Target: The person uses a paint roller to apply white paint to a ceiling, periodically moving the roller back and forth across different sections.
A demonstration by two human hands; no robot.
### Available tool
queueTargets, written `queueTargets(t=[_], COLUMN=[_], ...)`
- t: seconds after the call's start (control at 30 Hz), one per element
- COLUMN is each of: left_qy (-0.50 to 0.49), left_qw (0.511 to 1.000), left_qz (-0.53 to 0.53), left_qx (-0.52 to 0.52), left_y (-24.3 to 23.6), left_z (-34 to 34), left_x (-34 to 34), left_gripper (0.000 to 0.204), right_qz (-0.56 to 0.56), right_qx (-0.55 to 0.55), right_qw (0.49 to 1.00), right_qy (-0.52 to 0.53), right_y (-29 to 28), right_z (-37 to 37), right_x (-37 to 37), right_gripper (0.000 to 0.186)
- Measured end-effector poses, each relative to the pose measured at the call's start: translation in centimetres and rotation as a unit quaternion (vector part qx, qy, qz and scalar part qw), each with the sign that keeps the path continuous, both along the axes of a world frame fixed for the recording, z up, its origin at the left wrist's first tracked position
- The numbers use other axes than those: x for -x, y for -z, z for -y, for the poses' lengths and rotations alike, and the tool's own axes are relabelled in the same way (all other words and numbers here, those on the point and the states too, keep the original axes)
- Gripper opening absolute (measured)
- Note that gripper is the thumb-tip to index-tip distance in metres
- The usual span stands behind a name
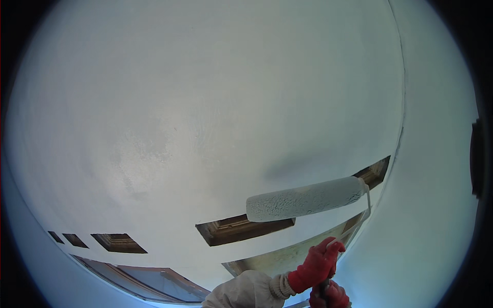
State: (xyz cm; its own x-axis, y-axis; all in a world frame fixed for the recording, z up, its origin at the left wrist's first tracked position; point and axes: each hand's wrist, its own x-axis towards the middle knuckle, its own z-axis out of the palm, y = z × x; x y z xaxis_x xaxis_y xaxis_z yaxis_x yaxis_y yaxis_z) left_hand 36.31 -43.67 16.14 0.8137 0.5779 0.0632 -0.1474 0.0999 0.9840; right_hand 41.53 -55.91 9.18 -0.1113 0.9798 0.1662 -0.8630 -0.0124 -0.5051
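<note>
A paint roller with a thick, pale, paint-coated sleeve (303,200) is held up in front of a broad white painted surface (205,102). Its thin wire frame (368,203) bends down from the right end to the handle. My left hand (314,264), in a red glove, is closed round the frame and handle, its white-sleeved arm coming from the lower left. Below it, my right hand (334,295), also red-gloved, grips the dark part of the handle at the picture's lower edge. A soft shadow lies above the roller; whether it touches the surface I cannot tell.
Dark rectangular openings with wood inside, such as this one (239,229), run in a row behind the roller. Brown-framed panes (149,282) stand at lower left. A pale wall (436,154) meets the white surface along a cracked seam at right, with a dark object (476,159) beyond.
</note>
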Motion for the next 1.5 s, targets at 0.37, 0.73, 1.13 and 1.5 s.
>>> queueTargets(t=[0.37,0.73,1.13,1.5], left_qy=[-0.047,-0.083,-0.089,-0.125], left_qw=[0.999,0.996,0.993,0.796], left_qz=[-0.010,0.019,0.045,0.063], left_qx=[-0.001,0.000,-0.058,-0.588], left_y=[9.1,10.4,8.1,-2.9], left_z=[-1.8,-5.7,-7.3,-6.0], left_x=[3.0,-0.2,-1.3,7.5], left_gripper=[0.029,0.030,0.029,0.066], right_qz=[0.565,0.568,0.689,0.683], right_qx=[0.111,0.221,-0.018,-0.041], right_qw=[0.684,0.705,0.549,0.514], right_qy=[0.448,0.363,0.473,0.517], right_y=[7.3,10.7,8.2,-3.3], right_z=[0.5,-3.9,-5.8,-8.4], right_x=[8.1,3.5,1.5,1.0], right_gripper=[0.051,0.062,0.067,0.059])
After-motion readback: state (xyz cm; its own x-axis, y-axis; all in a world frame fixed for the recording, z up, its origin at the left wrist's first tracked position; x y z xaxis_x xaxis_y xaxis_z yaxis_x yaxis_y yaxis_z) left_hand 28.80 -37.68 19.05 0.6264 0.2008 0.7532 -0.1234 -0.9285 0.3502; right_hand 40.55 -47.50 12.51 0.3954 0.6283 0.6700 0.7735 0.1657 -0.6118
